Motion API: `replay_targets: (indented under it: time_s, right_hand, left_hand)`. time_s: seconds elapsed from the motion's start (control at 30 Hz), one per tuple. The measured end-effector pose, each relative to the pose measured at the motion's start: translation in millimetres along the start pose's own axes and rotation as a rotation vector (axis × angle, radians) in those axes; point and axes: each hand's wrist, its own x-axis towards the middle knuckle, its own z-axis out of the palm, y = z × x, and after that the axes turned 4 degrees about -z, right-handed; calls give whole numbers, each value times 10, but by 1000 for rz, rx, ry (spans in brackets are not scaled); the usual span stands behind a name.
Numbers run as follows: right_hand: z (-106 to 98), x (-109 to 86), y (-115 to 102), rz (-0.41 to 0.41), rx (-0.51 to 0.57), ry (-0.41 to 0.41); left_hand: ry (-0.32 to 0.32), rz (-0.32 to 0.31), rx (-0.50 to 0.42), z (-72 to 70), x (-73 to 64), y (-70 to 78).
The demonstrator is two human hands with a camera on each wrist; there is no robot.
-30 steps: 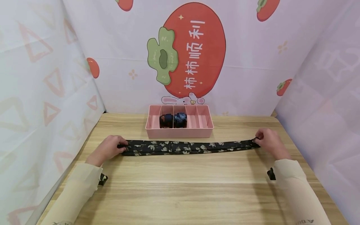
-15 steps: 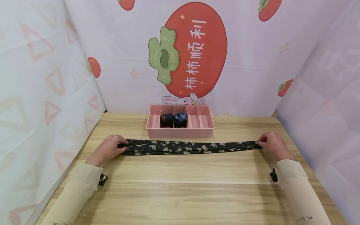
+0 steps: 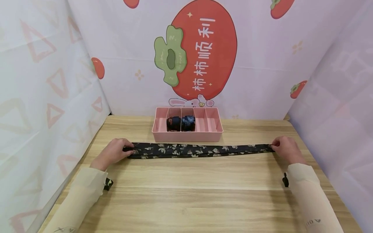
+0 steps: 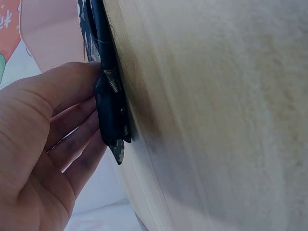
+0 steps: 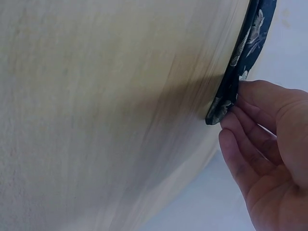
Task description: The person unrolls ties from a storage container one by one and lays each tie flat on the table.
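A long black necktie (image 3: 201, 150) with pale flowers lies stretched left to right across the wooden table, its seam running along it and its right part narrower. My left hand (image 3: 114, 152) pinches its left end between thumb and fingers; in the left wrist view a pointed tip of the tie (image 4: 111, 113) pokes out past the fingers. At the other end, my right hand (image 3: 286, 151) pinches the narrow end; the right wrist view has thumb and fingertips on the dark cloth (image 5: 248, 50), close above the table.
Just behind the necktie stands a pink divided box (image 3: 187, 137). Two of its middle compartments hold dark patterned rolls of cloth, one with orange (image 3: 174, 124), one bluish (image 3: 188, 123). Printed cloth curtains (image 3: 125, 90) rise around the table's back and sides.
My right hand has shifted slightly right, drawing the necktie's narrow end out straighter. My left hand keeps its grip in nearly the same place. The head view has tilted a little.
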Motion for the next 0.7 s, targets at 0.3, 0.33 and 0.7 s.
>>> replay_targets:
  time_s: [0.3,0.33,0.7]
  right_hand:
    - [7,19,54,-25,-19,50]
    - [-2,21,52,-25,-20,45]
    - [-358,232,-291,-86,-90,-27]
  left_hand:
    - [6,-18,11,26,64,-4]
    - [6,-17,12,27,67,-5]
    - [-68,-12,29,-207,244,94]
